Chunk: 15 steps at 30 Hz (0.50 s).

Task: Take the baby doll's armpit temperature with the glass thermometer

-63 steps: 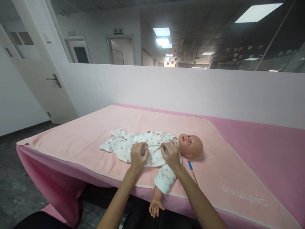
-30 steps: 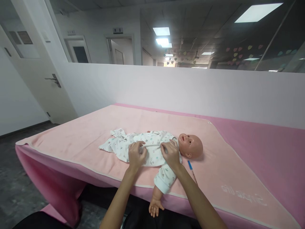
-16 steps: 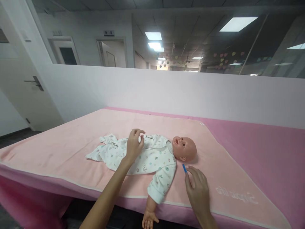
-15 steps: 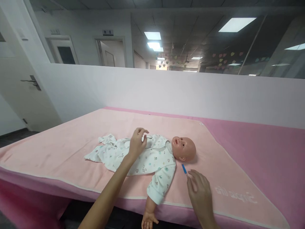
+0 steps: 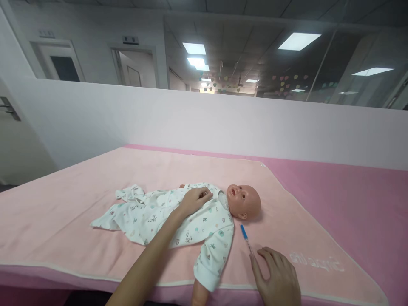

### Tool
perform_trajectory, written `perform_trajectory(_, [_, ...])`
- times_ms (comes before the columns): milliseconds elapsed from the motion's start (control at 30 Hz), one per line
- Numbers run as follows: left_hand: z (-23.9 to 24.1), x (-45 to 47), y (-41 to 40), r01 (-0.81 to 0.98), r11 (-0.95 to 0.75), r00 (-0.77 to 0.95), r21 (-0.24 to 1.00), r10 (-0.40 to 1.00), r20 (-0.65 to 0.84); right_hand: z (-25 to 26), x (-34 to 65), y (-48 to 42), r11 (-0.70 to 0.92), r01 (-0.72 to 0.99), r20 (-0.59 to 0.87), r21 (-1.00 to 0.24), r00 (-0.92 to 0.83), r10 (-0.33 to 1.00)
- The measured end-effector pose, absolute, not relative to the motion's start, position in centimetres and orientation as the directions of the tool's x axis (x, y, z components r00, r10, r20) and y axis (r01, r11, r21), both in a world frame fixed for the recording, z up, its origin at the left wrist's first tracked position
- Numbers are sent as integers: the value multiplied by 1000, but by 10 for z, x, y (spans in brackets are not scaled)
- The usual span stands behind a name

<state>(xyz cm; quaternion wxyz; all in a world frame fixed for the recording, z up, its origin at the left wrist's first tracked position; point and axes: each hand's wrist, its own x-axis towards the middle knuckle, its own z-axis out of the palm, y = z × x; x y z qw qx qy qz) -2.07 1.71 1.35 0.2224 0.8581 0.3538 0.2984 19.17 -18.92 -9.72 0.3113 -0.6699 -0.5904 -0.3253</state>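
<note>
- on the peach blanket (image 5: 92,182) in the head view, a doll (image 5: 245,203) lies on its back, head to the right, dressed in a white patterned garment (image 5: 204,223).
- the garment's legs stretch to the left, lying flat and rumpled on the blanket; the sleeve nearer the person points toward the near edge, and the doll's bare forearm runs out of the picture at the bottom.
- the left hand (image 5: 195,200) is over the doll's chest with its fingers curled inward; i cannot tell whether they pinch any of the fabric.
- the right hand (image 5: 278,274) is low over the blanket, thumb and fingers spread with a gap between them, clasping nothing.
- its thumb tip meets, or nearly meets, the near end of a slim blue-ended stick (image 5: 244,232); contact is hard to make out.
- that stick lies slantwise on the blanket, its blue end just below the doll's head, between the garment's shoulder and the right hand.
- right of that hand, pale lettering (image 5: 317,262) marks the blanket, reading backwards.
- pink cloth (image 5: 353,204) covers the surface beyond the blanket's edge, up to a white wall (image 5: 223,125) with glass above it.
</note>
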Motion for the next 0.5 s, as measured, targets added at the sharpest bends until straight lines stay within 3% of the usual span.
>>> perform_trajectory(333, [12,-17,12,536,-710,598,457,701,388,-84,183,-191,-103,992,801,-73,120,587])
perform_trajectory(500, [12,-16,11,539,-732,619,418,680,393,-84,183,-192,-136,975,738,-174,220,638])
